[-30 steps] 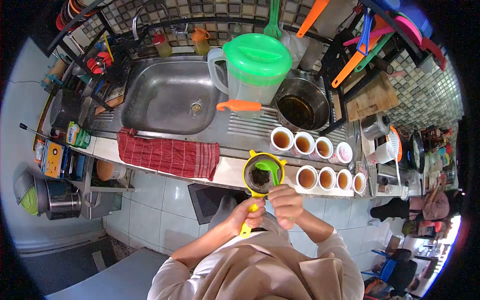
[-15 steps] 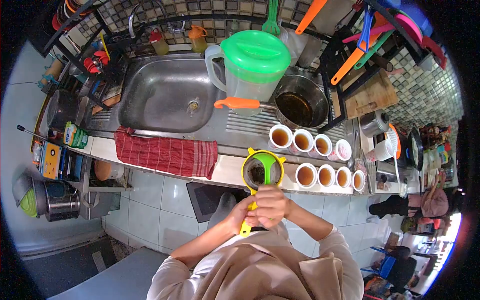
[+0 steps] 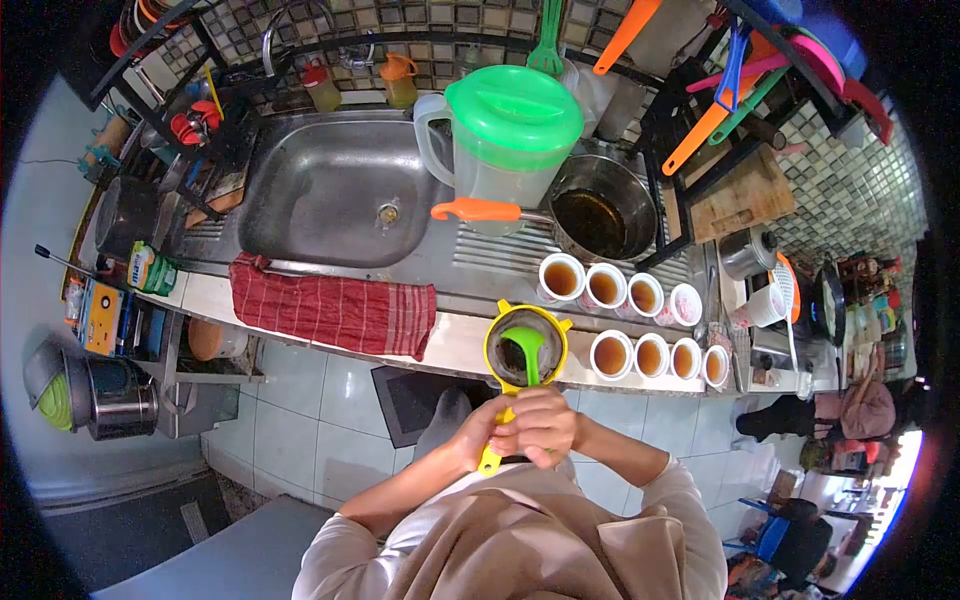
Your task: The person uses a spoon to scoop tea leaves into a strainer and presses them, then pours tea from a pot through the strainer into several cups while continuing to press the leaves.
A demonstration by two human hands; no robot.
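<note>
Left hand (image 3: 482, 430) grips a yellow strainer (image 3: 563, 349), right hand (image 3: 545, 422) a green spoon (image 3: 531, 350); cups (image 3: 593, 353) of brown liquid (image 3: 611, 356) line the counter's front edge (image 3: 462, 342); a packet (image 3: 152, 272) bears blurred lettering.

From afar, through the head camera, I see a kitchen: a steel sink (image 3: 330, 190) with a tap (image 3: 267, 58), a ribbed drainer (image 3: 485, 252) bearing a saucepan (image 3: 600, 175), hanging spatulas (image 3: 700, 136), a chopping board (image 3: 745, 202) and mosaic-tiled walls (image 3: 850, 165).

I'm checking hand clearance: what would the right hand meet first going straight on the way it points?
Most likely the left hand, gripping the yellow strainer by its handle; the right hand appears close against that hand, though depth is unclear.
</note>
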